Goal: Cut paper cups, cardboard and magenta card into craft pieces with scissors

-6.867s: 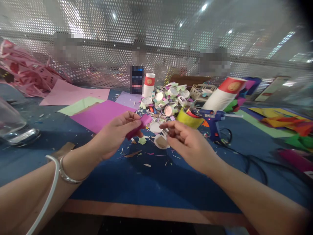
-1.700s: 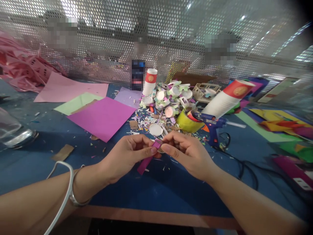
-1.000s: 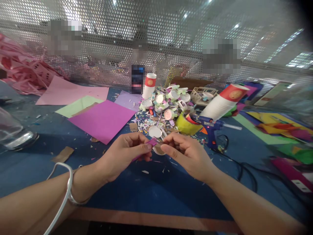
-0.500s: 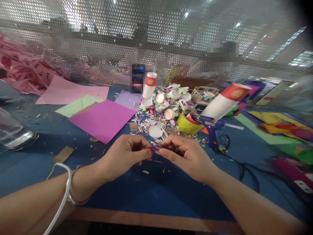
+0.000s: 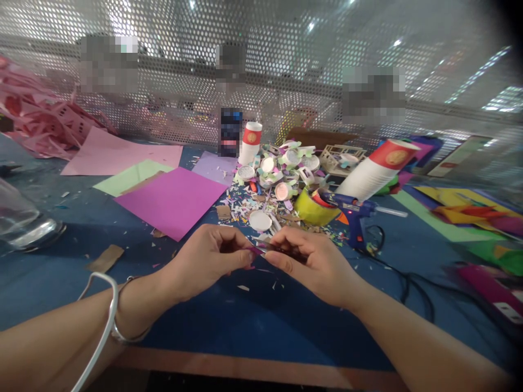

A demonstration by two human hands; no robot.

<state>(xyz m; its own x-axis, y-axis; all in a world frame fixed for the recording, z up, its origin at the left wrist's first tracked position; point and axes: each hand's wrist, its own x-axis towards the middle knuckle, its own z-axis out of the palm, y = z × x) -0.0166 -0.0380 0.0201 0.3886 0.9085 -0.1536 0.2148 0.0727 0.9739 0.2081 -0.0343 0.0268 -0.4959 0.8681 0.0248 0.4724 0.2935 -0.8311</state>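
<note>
Between thumb and fingers, my left hand (image 5: 216,250) pinches a small purple paper piece (image 5: 256,251). My right hand (image 5: 306,258) is closed around a pair of small scissors (image 5: 286,249), mostly hidden by the fingers, with the metal blades pointing left at the paper. Both hands are close together above the blue table (image 5: 261,326). Just beyond them lie a round white disc (image 5: 260,220) and many paper scraps (image 5: 245,204). A large magenta sheet (image 5: 174,198) lies beyond my left hand.
A blue glue gun (image 5: 354,218) leans on a yellow-green roll (image 5: 312,208), its cable running right. Behind are stacked paper cups (image 5: 371,171), a pile of small paper crafts (image 5: 286,163) and a phone (image 5: 231,132). A glass (image 5: 28,223) stands left; pink strips (image 5: 41,114) lie behind it.
The scissor blades look slightly wider apart at the purple paper, which has tilted a little. Both hands stay in nearly the same place.
</note>
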